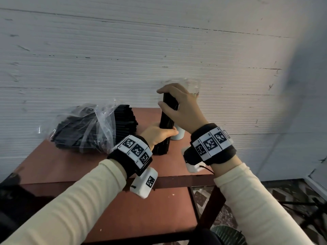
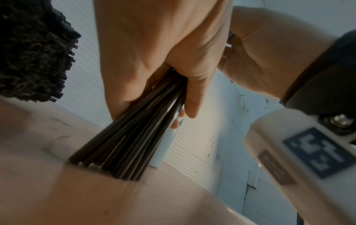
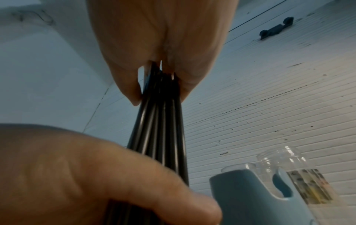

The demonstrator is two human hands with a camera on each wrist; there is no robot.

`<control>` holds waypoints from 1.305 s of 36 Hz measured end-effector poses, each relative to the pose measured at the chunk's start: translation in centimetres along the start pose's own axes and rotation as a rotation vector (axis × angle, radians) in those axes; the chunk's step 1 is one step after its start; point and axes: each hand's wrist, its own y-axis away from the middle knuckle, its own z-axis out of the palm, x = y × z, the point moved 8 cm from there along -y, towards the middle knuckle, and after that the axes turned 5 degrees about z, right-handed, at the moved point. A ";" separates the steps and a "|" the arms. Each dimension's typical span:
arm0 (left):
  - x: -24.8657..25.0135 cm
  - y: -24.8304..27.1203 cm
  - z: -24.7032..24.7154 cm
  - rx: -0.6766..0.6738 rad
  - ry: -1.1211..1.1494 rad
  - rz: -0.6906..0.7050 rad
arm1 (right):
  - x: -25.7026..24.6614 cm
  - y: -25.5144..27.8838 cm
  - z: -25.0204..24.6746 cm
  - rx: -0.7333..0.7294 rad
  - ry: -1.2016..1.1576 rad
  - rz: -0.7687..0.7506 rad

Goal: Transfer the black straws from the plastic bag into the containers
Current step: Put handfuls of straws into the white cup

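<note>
A bundle of black straws [image 1: 166, 122] stands upright with its lower end on the red-brown table [image 1: 74, 167]. My left hand [image 1: 159, 134] grips the bundle low down, and my right hand [image 1: 177, 105] grips its top end. The left wrist view shows the straws [image 2: 131, 140] meeting the table under my left hand [image 2: 163, 64]. In the right wrist view my right hand [image 3: 159, 60] pinches the straw tops [image 3: 163, 121]. The clear plastic bag [image 1: 83, 128] with many black straws lies left on the table. A pale blue container [image 1: 178, 134] and a clear jar [image 1: 192, 89] stand just behind the bundle.
A white ribbed wall [image 1: 159, 50] rises straight behind the table. The table's right edge drops to a patterned floor [image 1: 265, 200]. In the right wrist view the blue container [image 3: 250, 197] and clear jar [image 3: 289, 167] stand to the right of the bundle.
</note>
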 end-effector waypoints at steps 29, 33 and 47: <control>6.8 2.3 1.9 -0.309 -0.156 0.314 | 0.9 1.2 -1.2 -0.224 -0.175 0.259; 6.6 -0.6 1.1 -0.066 -0.148 0.307 | 2.0 -0.9 -4.2 -0.024 -0.233 0.289; 2.9 -8.8 0.1 -0.071 -0.325 -0.031 | 10.4 -7.0 -5.9 0.168 -0.195 0.460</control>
